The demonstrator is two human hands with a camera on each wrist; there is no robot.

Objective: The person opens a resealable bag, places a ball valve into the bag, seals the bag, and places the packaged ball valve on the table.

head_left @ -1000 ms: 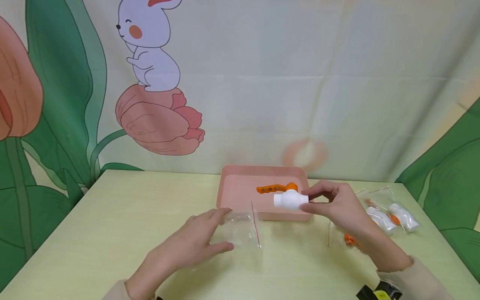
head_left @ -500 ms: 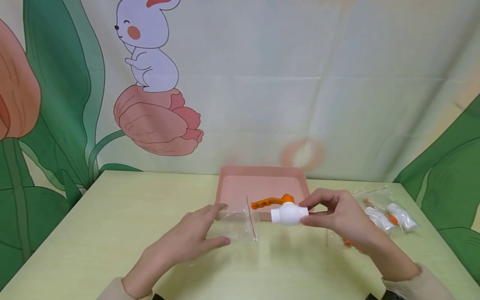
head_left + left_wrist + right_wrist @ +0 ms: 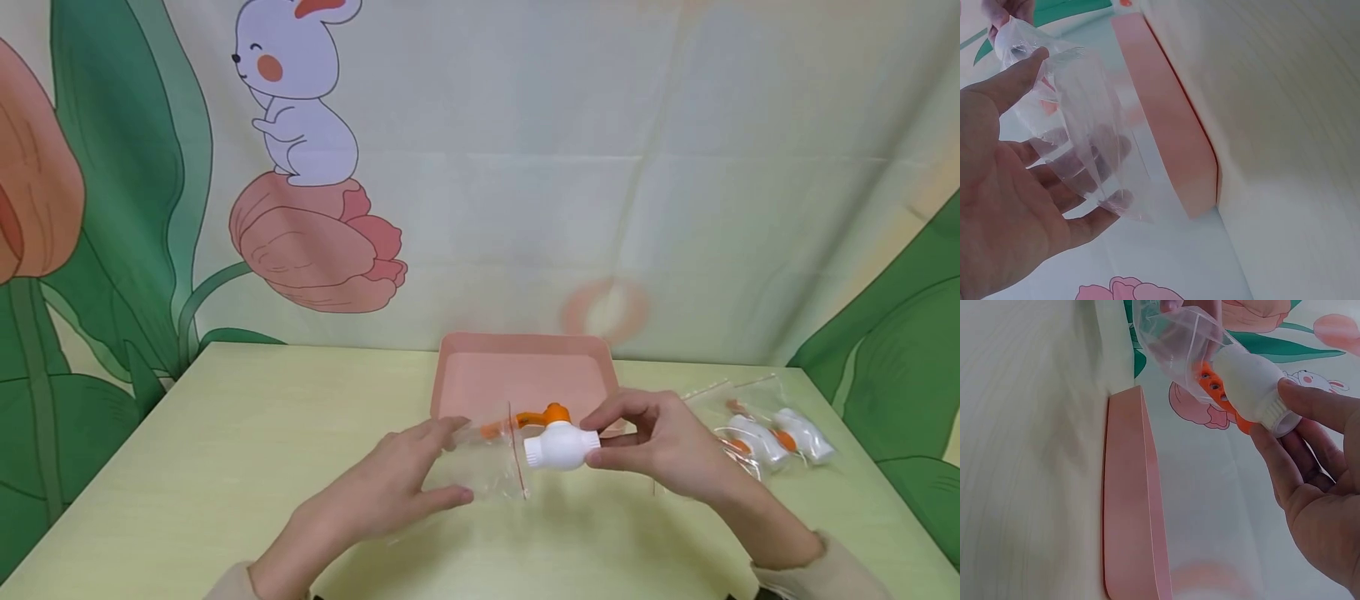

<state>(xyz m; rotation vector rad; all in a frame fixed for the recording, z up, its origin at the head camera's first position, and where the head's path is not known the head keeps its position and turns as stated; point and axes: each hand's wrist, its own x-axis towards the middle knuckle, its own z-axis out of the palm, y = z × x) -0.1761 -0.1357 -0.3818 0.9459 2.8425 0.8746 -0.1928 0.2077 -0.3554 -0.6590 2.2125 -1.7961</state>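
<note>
In the head view my right hand (image 3: 667,442) pinches the right end of a white plastic ball valve (image 3: 562,446) with an orange lever handle (image 3: 1213,387). The lever points left, and its tip lies within the mouth of a clear zip bag (image 3: 483,467) with a red seal line. My left hand (image 3: 382,479) holds the bag between thumb and spread fingers, seen through the film in the left wrist view. The valve's left end overlaps the bag's mouth. Thumb and fingertips of the right hand grip the ribbed white end in the right wrist view.
Behind the hands a pink tray (image 3: 525,375) stands against the patterned backdrop. At the right of the table lie several clear bags (image 3: 761,442) with white and orange valves inside. The table's back edge meets the backdrop cloth.
My right hand has brought the valve down and left, so its orange lever has moved from beyond the bag into its mouth. The left hand has stayed nearly in place with the bag.
</note>
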